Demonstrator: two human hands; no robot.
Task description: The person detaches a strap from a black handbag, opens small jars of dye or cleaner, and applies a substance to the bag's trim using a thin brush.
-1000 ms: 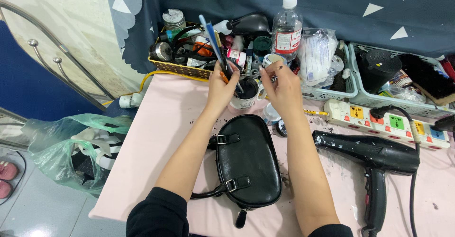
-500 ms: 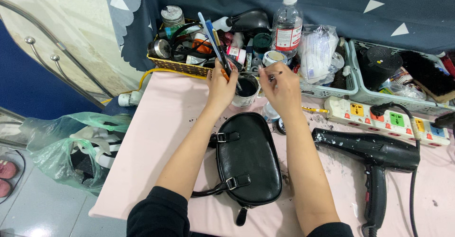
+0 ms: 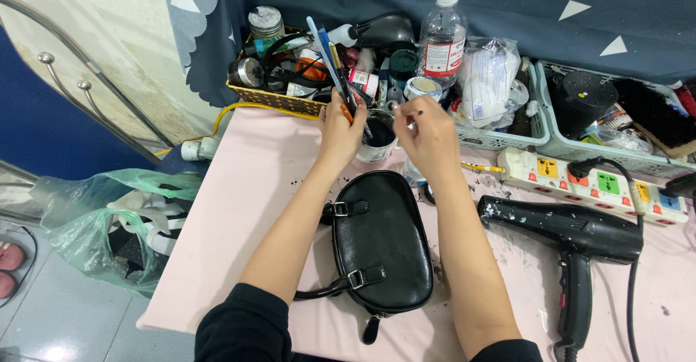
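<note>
My left hand (image 3: 341, 126) grips a bunch of thin brushes (image 3: 328, 54) whose blue and yellow handles stick up above its fingers. Just right of it, my right hand (image 3: 429, 134) pinches a thin brush by its handle, with the tip over a small white cup (image 3: 380, 139) holding something dark. The cup stands between my two hands on the pink table (image 3: 250, 210). A small black leather bag (image 3: 380, 242) with buckled straps lies flat below my hands, between my forearms.
A woven basket (image 3: 279, 97) crammed with tins and tools sits behind the cup, beside a clear bottle (image 3: 442, 36) and two pale trays (image 3: 551, 141). A power strip (image 3: 594, 184) and black hair dryer (image 3: 573, 235) lie at right. A green plastic bag (image 3: 109, 224) hangs off the left edge.
Both hands have stayed over the cup. The right hand's fingers have closed tighter around the thin brush, and the brushes in the left hand have tilted slightly.
</note>
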